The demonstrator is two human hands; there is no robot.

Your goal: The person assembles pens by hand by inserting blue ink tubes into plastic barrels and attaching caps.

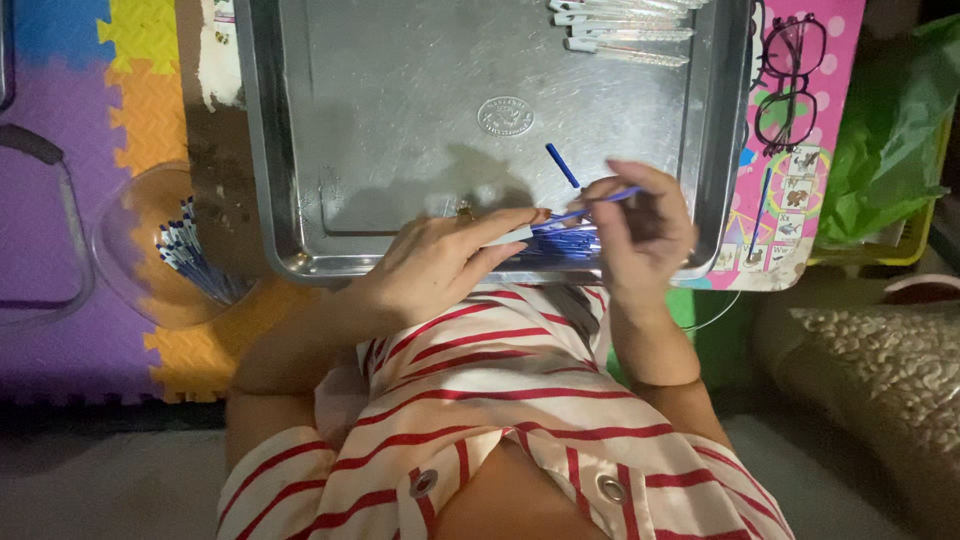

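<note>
Floor mat (pixel 60 200): foam puzzle tiles, purple/orange/yellow/blue, left of frame under everything.
Tray (pixel 400 170): big steel baking tray, shiny, shallow rim, sits in front of lap; mostly bare, embossed round stamp at centre.
Lap/garment (pixel 500 420): red-striped white cloth, bottom centre, just below tray's near rim.
Green bag (pixel 890 130): crumpled plastic in a yellow bin, far right, well apart from hands.
Board (pixel 800 150): pink dotted kids' board w/ picture squares under tray's right side; dark-framed glasses (pixel 790 80) lying on it.
Bowl (pixel 170 250): clear glass, left of tray, holds a bunch of blue-tipped thin sticks.
Left hand (pixel 440 260): flat-ish over tray's near rim, fingers stretched right, tips pressing on pile of blue refills (pixel 565 243); not clenched, pinning more than gripping.
Right hand (pixel 640 225): over tray's near-right corner, thumb + forefinger pinched on one blue refill (pixel 600 203); firm fingertip grasp.
Held refill: thin blue plastic tube, angled low-left to up-right, near end touching left fingertips.
Pen barrels (pixel 625 25): clear/white, lined up at tray's far edge, apart from hands.
Loose piece (pixel 562 165): short blue stick alone on tray, just above hands.
Handling (judgement): refill v. light, slim, bendy, likely slick on steel, rolls easily; best pinched mid-length w/ fingertips, gentle pressure so no kink.
</note>
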